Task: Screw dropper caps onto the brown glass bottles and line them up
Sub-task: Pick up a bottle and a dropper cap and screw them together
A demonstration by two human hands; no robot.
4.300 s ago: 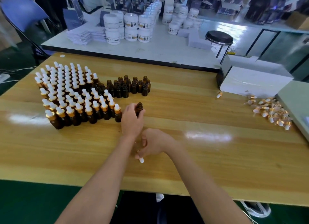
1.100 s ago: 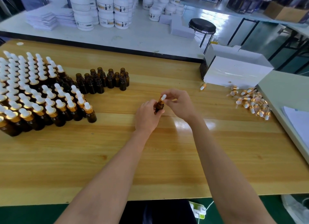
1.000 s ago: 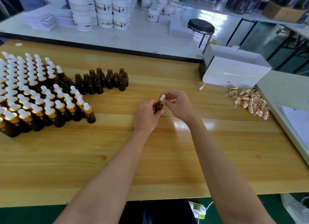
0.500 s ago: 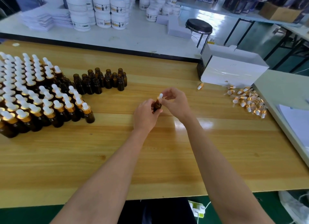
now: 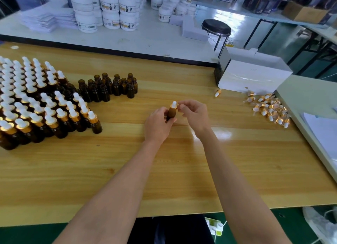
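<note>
The left hand (image 5: 157, 125) grips a small brown glass bottle (image 5: 171, 113); the fingers are curled around its body and hold it upright, low over the middle of the light wooden table (image 5: 164, 171). On the bottle sits a dropper cap with white rubber bulb and gold collar (image 5: 174, 104). The right hand (image 5: 196, 114) has its fingertips (image 5: 180, 106) curled close together just beside this cap. I cannot tell if they pinch it. The capped brown bottles (image 5: 36, 101) stand in rows at the left.

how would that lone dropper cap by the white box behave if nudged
Lying on its side, the lone dropper cap would probably roll, curving around its wider gold collar. It looks small and light, so it may skid on the glossy wooden table.
</note>
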